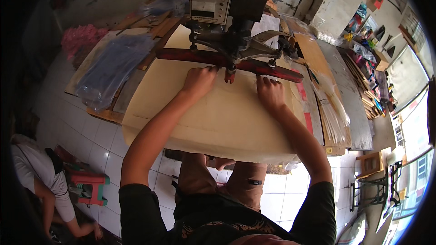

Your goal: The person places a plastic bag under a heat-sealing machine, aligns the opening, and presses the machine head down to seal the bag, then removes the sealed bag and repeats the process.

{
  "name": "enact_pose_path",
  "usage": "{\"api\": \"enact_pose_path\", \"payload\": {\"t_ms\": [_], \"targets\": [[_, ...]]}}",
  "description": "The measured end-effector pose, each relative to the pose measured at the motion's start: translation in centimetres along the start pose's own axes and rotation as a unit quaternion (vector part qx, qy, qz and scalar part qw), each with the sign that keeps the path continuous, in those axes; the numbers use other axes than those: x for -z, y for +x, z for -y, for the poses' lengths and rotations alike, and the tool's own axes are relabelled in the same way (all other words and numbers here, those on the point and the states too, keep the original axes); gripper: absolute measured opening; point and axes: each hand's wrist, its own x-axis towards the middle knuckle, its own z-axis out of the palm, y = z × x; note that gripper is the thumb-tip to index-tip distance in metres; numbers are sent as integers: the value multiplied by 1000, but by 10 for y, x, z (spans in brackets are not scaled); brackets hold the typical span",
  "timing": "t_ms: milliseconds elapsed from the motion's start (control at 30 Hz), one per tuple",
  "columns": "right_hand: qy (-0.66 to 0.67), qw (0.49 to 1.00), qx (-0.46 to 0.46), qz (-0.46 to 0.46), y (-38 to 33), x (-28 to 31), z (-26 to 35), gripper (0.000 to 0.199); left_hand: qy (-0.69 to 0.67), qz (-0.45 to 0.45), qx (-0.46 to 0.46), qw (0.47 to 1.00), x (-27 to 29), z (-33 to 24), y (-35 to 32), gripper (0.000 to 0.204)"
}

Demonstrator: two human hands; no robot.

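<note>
My left hand [198, 81] lies flat, fingers together, on a cream-coloured work surface [218, 118], its fingertips right at the red bar [190, 56] of a sealing machine [236, 31]. My right hand [270, 92] presses down on the same surface just below the right part of the red bar, fingers spread a little. A thin clear sheet seems to lie under both hands, but it is hard to make out. Neither hand grips anything.
A pile of clear plastic bags [111, 66] lies at the left, pink material [81, 40] beyond it. More clear bags [331, 109] lie at the right on wooden boards. Another person [43, 181] crouches on the white tiled floor at lower left by a red-green stool [88, 183].
</note>
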Motion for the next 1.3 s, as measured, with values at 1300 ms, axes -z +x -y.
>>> {"api": "enact_pose_path", "payload": {"t_ms": [1300], "targets": [[172,963,21,-208,-9,269,1,18,-71,-195,-141,968,235,-122,-3,31]]}}
